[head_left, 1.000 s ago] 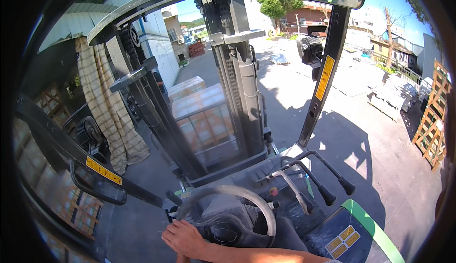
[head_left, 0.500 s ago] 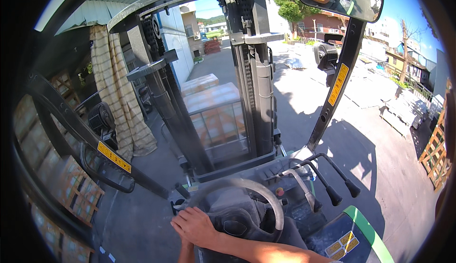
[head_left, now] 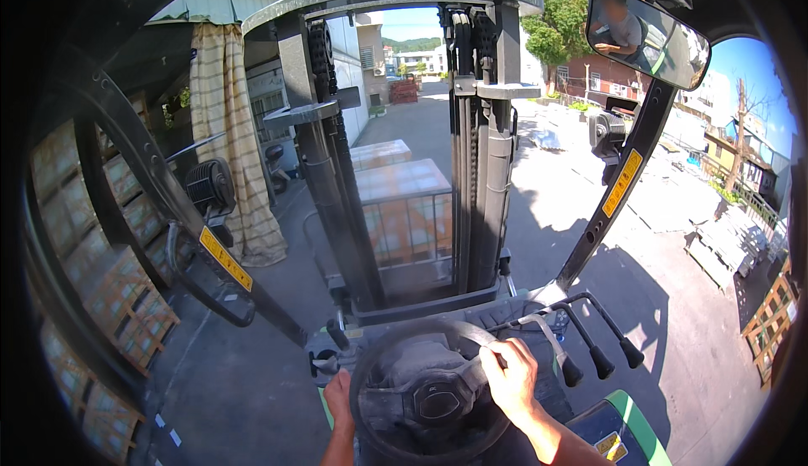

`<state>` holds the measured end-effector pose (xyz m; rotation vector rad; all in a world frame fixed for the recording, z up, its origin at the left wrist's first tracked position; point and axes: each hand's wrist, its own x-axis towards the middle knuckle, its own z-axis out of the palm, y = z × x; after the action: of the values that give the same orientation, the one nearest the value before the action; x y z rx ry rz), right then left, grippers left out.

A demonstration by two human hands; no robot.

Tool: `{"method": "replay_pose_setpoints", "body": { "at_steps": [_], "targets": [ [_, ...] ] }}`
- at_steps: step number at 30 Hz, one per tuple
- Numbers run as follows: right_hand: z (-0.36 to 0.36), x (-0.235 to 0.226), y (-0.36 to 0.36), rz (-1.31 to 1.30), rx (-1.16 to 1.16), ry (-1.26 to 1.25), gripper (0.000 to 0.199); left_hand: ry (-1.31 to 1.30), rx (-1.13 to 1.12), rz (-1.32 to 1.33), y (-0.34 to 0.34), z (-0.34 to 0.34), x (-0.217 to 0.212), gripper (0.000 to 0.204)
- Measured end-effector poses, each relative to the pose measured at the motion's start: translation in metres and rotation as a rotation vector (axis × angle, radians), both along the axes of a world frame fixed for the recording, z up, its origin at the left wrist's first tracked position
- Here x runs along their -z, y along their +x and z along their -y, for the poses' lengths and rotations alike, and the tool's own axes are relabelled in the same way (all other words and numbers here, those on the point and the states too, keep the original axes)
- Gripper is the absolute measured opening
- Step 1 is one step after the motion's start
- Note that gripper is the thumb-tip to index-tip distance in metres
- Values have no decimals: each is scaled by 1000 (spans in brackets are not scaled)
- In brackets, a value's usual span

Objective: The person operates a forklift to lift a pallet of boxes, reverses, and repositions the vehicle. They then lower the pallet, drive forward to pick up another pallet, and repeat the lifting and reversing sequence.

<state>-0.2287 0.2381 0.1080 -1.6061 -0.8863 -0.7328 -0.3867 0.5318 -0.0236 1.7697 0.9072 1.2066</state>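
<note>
Both hands grip the black steering wheel (head_left: 433, 394) low in the forklift cab. The right hand (head_left: 512, 378) is curled shut over the wheel's upper right rim, just beside the black control levers (head_left: 589, 352). The left hand (head_left: 338, 399) clasps the left rim, fingers hidden behind it. Half a second ago only one hand lay on the wheel, at its lower left; the mast (head_left: 480, 154) now stands more centred.

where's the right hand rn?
Head view, lower centre-right: the right hand grips the right side of the steering wheel, just left of the black-knobbed control levers.
</note>
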Motion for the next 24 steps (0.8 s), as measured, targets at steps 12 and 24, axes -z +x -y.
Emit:
{"method": "replay_pose_setpoints", "body": {
  "at_steps": [12, 24],
  "targets": [
    [-65, 99, -146, 399, -452, -456, 16, -60, 56, 56, 9, -20, 18, 54],
    [-66, 51, -130, 29, -685, -281, 27, 135, 54, -11, 10, -5, -1, 54]
  ]
}}
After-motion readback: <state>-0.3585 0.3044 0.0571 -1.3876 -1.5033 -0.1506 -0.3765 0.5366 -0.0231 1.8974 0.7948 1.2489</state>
